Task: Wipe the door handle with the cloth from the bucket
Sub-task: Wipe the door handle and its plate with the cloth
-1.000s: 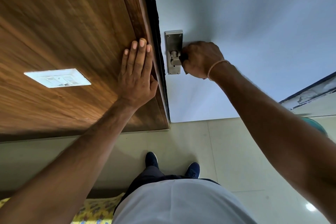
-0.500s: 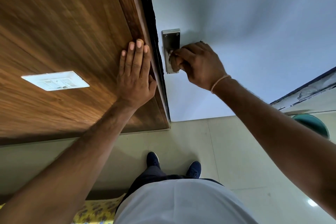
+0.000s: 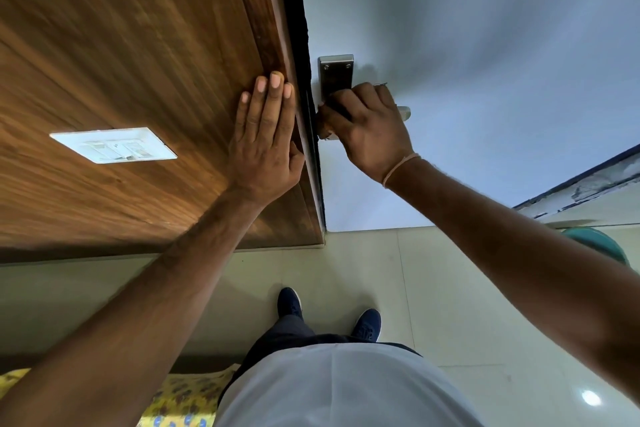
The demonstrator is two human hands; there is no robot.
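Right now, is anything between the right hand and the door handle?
Nothing visible is. The right hand is closed over the door handle, just below the metal backplate, with only the lever's tip showing. A dark scrap in its grip may be the cloth. The left hand lies flat on the wooden panel.

The right hand (image 3: 372,130) closes over the door handle (image 3: 403,112) (cloth barely visible); the left hand (image 3: 265,146) lies flat on the wood panel (image 3: 138,62).
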